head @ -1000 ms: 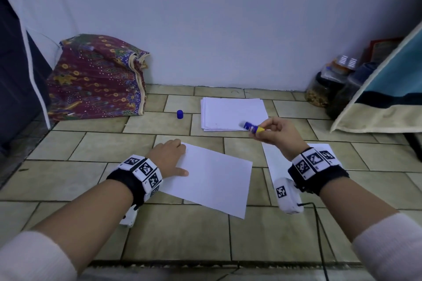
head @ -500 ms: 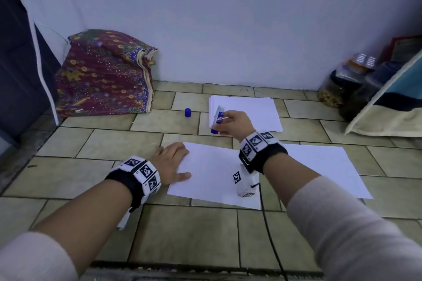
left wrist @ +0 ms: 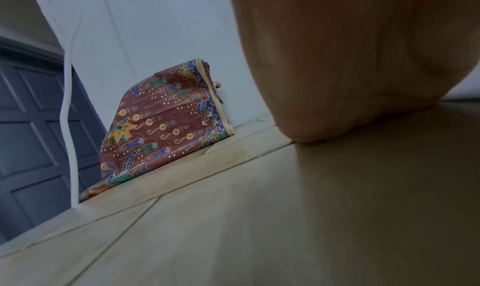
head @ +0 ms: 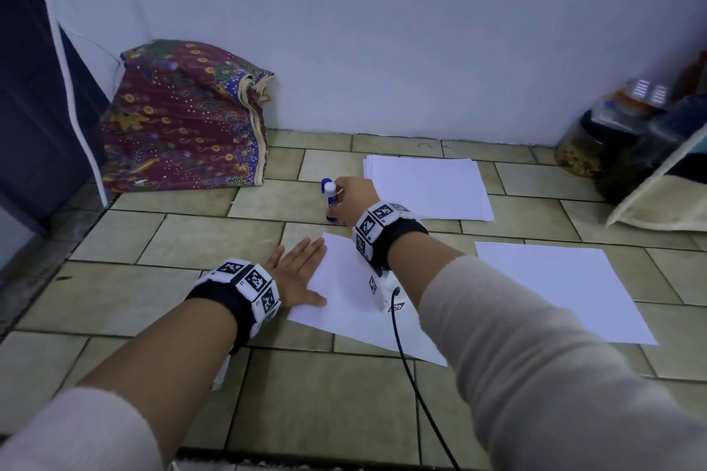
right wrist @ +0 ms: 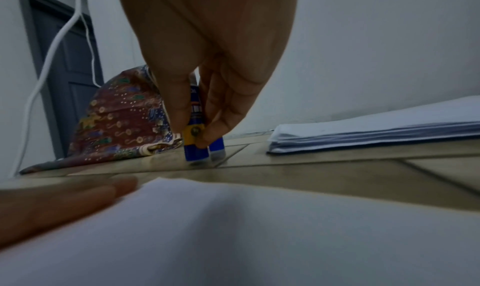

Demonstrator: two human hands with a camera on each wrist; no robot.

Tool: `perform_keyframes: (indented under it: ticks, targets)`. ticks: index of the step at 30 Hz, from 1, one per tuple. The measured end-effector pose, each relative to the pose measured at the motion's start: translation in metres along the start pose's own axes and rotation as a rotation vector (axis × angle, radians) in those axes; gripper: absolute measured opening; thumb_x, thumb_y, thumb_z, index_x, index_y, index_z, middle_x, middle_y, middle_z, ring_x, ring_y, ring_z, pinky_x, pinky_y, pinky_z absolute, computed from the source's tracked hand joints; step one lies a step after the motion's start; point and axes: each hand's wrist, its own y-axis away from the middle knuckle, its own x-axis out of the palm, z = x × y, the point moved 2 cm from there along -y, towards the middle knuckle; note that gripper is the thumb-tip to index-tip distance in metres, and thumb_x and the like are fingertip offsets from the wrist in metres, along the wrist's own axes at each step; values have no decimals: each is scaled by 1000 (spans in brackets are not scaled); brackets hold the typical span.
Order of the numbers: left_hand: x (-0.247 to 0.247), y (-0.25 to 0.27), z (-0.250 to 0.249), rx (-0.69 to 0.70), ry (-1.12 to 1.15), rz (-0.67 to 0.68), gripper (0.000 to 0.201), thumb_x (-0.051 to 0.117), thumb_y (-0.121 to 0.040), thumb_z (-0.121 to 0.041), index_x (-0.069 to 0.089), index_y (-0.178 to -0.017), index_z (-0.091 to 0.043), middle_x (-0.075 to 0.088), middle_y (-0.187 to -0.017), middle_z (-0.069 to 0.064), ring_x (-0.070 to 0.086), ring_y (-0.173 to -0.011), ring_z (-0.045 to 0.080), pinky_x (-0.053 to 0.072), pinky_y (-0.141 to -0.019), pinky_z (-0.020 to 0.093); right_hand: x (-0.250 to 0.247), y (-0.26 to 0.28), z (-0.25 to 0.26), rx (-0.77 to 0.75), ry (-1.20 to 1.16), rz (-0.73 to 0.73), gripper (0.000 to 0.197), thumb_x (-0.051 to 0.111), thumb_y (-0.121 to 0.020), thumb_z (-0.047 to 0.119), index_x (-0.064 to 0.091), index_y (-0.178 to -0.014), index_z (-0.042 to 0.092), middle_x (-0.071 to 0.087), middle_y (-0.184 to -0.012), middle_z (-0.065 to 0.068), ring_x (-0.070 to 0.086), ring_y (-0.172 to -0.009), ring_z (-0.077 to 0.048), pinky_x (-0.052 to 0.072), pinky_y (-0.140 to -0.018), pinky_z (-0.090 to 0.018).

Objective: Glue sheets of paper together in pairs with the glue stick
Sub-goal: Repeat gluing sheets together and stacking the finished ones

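Head view: the glue stick (head: 331, 201) is stood upright on the tiled floor (head: 214, 237) by the right hand (head: 354, 199), just left of the paper stack (head: 426, 185) near the wall. In the right wrist view the fingers (right wrist: 221, 124) and the thumb are seen pinched round the lower part of the tube, with its base at the floor or just over it. The blue cap (right wrist: 216, 148) is seen standing just behind the tube. The left hand (head: 296, 270) is laid flat, fingers straight, on the corner of the near sheet (head: 355, 302), and nothing is gripped by it.

It is judged that the stick is being put down, so that the second sheet (head: 554, 287), lying apart on the right, can be taken. To do this well, the tube should be set with its base flat on the floor and let go only when it is steady, because such a narrow tube is tipped over easily. The uncovered white top should be kept away from the paper stack, and the near sheet should be held firm so that it is not shifted.

The glue stick is a slim tube with a white upper part, a blue base and a yellow mark on the label; the print cannot be read.
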Motion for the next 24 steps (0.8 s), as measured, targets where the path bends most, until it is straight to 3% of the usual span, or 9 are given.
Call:
perform_keyframes:
  ticks: [2,7,11,15,16,17,19,21,24]
  targets:
    - [0,1,0,3,-24,3,106,19,-64,-67,-19,-150,-18,-26,-156,-6,-20,-145,12,-11,-116,40,4,0,2,-16,33,10,30,62,-85,13,59,-113,1,65,-109,-15,60,-102,-28,50,-82,-32]
    - [-2,5,0,15,-40,22,107,17,-64,-70,-22,-149,-17,-28,-156,-5,-22,-145,13,-11,-116,40,4,2,1,-13,17,-4,32,64,-84,14,60,-114,2,66,-110,-13,61,-104,-27,51,-87,-33]
    - [-3,7,0,28,-12,17,128,0,-41,-80,-23,-148,-16,-28,-156,-5,-21,-145,13,-11,-116,40,-3,9,-9,47,-103,-36,51,75,-76,17,56,-123,11,64,-114,-6,61,-103,-19,50,-85,-27]
    - [-2,7,2,48,-5,19,155,-12,-20,-101,-24,-148,-14,-29,-152,-11,-21,-144,10,-12,-115,40,-28,32,-31,58,-162,-149,35,70,-82,25,61,-113,13,67,-105,-3,62,-98,-16,50,-82,-27]
    - [-2,6,1,42,11,24,150,-3,-28,-102,-24,-148,-15,-29,-152,-11,-22,-144,10,-13,-115,39,-36,38,-40,74,-115,-146,31,70,-82,26,62,-110,13,67,-105,-3,61,-97,-16,49,-82,-27]
    - [-3,7,0,26,37,29,134,12,-48,-98,-23,-149,-16,-29,-154,-9,-22,-144,10,-14,-115,39,-45,45,-49,111,1,-98,31,71,-81,28,63,-106,11,66,-107,-4,60,-97,-17,48,-81,-27]
    - [-6,9,-2,-5,84,36,98,39,-86,-66,-19,-150,-19,-27,-156,-8,-22,-144,9,-14,-115,37,-61,61,-75,248,289,136,41,76,-76,35,61,-101,7,65,-111,-7,58,-96,-22,48,-79,-30]
    - [-7,8,-2,-16,101,26,86,46,-96,-41,-18,-150,-21,-26,-156,-8,-21,-144,9,-13,-115,37,-76,86,-107,392,485,326,51,79,-72,40,61,-105,6,64,-113,-8,58,-97,-25,49,-83,-33]
    - [-7,9,-3,-11,64,27,88,45,-97,-46,-20,-150,-19,-27,-156,-7,-22,-144,11,-12,-116,38,-88,119,-150,463,684,301,72,83,-62,48,59,-119,10,61,-117,-7,59,-107,-28,51,-89,-36]
